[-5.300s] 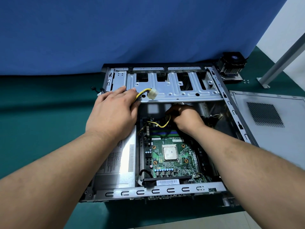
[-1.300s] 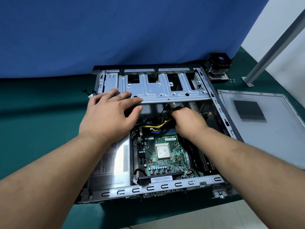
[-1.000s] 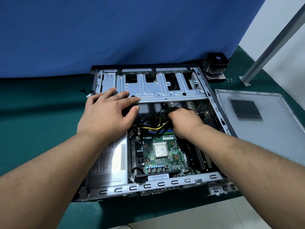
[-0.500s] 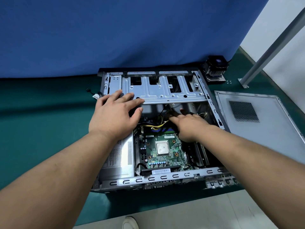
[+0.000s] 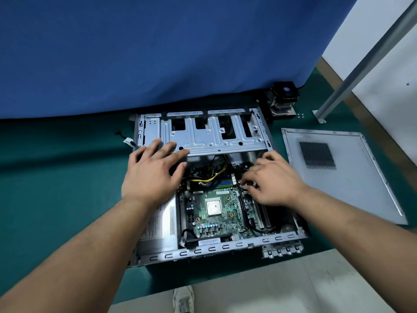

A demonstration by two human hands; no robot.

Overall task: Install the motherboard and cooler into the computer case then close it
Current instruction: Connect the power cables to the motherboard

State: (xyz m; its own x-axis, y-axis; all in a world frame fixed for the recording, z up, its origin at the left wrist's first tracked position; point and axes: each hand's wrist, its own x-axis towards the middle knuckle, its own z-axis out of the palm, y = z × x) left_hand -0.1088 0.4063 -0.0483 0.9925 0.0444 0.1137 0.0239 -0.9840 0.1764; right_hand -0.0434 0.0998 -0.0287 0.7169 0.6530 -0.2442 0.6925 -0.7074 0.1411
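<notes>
A person leans over an open sheet-metal computer case (image 5: 216, 246) lying on green felt, the green motherboard (image 5: 216, 206) seated inside with its square silver processor bare. The left hand (image 5: 153, 175) rests flat, fingers spread, on the stamped drive cage (image 5: 212, 136); the right hand (image 5: 273, 181) curls loosely over small cables, its fingertips' grip unclear. The finned cooler (image 5: 283, 99) sits behind the case, the perforated side panel (image 5: 352, 190) beside it.

A blue cloth (image 5: 158, 53) hangs behind the green mat (image 5: 56, 177); a grey metal pole (image 5: 365, 57) slants at right.
</notes>
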